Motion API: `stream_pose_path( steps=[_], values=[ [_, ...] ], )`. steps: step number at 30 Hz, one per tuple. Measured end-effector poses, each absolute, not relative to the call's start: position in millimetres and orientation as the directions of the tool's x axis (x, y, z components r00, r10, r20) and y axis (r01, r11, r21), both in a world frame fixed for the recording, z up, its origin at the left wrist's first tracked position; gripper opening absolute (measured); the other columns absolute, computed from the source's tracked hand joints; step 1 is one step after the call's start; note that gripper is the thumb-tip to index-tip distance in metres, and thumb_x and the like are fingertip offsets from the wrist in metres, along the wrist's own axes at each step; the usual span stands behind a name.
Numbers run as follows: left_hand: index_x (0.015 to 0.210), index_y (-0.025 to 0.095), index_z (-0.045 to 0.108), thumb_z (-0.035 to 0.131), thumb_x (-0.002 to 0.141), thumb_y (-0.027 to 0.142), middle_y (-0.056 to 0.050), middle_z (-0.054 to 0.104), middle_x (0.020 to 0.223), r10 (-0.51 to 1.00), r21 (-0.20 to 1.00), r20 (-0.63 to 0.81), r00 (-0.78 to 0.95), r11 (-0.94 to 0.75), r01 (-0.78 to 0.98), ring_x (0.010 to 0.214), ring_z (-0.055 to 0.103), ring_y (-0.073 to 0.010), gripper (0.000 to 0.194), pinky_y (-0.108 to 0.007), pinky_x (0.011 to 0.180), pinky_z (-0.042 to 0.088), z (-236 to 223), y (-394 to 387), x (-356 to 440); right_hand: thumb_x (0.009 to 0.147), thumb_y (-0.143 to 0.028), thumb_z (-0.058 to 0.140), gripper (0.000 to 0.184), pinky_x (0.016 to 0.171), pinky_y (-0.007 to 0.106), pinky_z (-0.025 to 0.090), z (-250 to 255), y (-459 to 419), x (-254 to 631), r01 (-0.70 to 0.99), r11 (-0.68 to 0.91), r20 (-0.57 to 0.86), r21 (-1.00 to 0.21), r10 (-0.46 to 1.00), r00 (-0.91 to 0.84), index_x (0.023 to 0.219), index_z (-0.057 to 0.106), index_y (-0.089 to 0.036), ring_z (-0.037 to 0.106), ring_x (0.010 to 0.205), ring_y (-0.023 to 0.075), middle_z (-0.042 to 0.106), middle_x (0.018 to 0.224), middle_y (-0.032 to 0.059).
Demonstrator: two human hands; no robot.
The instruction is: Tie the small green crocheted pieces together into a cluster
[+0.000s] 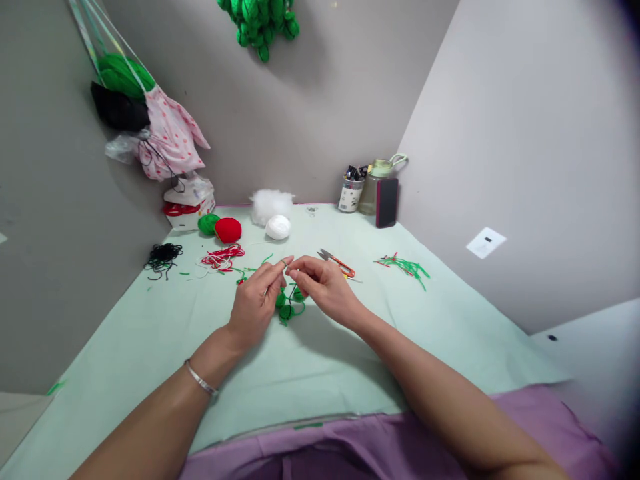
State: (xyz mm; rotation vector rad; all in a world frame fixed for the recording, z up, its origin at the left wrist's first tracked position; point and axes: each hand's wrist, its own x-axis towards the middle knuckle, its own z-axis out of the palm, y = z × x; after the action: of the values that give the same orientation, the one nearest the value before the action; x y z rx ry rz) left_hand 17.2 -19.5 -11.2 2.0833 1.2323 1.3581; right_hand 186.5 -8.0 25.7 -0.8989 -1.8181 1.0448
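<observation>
The green yarn piece [286,311], pinched in the left hand [251,305] and trailing between the two, looks light, soft and limp, best held by its plump lumps, while the right hand [327,290] pinches something I cannot tell

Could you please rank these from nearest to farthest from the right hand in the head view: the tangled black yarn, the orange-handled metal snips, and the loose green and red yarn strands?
Nearest to the right hand first:
1. Orange-handled metal snips: just beyond it.
2. Loose green and red yarn strands: off to its right.
3. Tangled black yarn: far left, past the left hand.
</observation>
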Motion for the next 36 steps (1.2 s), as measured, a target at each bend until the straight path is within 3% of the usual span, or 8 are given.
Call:
stream_pose_path(
  steps=[18, 24, 31, 36],
  values=[
    [0.132, 0.022, 0.065, 0.043, 0.102, 0.024, -0.004, 0.063, 0.088, 0.793, 0.614, 0.586, 0.165, -0.567, 0.549, 0.077, 0.062, -0.0144, 0.037, -0.025, 0.074, 0.051, -16.7, -17.6, 17.0, 0.091, -0.03, 0.053, 0.02, 0.052, 0.024, 0.027, 24.4, -3.1, 189.9, 0.209, 0.372, 0.264, -0.905, 0.873, -0.409, 0.083, 0.065, -0.016, 0.033, 0.052, 0.009, 0.044, 0.057, -0.0052],
    [0.135, 0.02, 0.061, 0.042, 0.104, 0.025, -0.006, 0.065, 0.098, 0.758, 0.541, 0.619, 0.207, -0.602, 0.587, 0.09, 0.064, -0.0173, 0.038, -0.029, 0.079, 0.052, -20.6, -15.2, 17.3, 0.09, -0.03, 0.054, 0.022, 0.054, 0.024, 0.026, 18.8, 2.3, 191.6, 0.251, 0.407, 0.286, -0.878, 0.868, -0.407, 0.084, 0.068, -0.014, 0.033, 0.054, 0.0088, 0.044, 0.057, -0.0054],
    [0.137, 0.019, 0.06, 0.04, 0.104, 0.024, -0.007, 0.06, 0.099, 0.75, 0.579, 0.622, 0.226, -0.635, 0.512, 0.089, 0.064, -0.0164, 0.039, -0.03, 0.081, 0.055, -21.5, -14.6, 18.7, 0.089, -0.034, 0.056, 0.024, 0.053, 0.024, 0.026, 16.3, 6.9, 194.1, 0.21, 0.349, 0.237, -0.913, 0.874, -0.425, 0.083, 0.067, -0.014, 0.034, 0.055, 0.0088, 0.043, 0.058, -0.0051],
    [0.134, 0.023, 0.062, 0.039, 0.104, 0.028, -0.01, 0.062, 0.113, 0.773, 0.634, 0.598, 0.21, -0.617, 0.467, 0.104, 0.065, -0.0195, 0.038, -0.035, 0.09, 0.057, -24.8, -12.8, 19.5, 0.086, -0.034, 0.058, 0.024, 0.053, 0.024, 0.026, 16.3, 7.9, 193.5, 0.166, 0.308, 0.212, -0.937, 0.877, -0.431, 0.082, 0.068, -0.013, 0.034, 0.054, 0.0088, 0.042, 0.056, -0.0057]
  ],
)
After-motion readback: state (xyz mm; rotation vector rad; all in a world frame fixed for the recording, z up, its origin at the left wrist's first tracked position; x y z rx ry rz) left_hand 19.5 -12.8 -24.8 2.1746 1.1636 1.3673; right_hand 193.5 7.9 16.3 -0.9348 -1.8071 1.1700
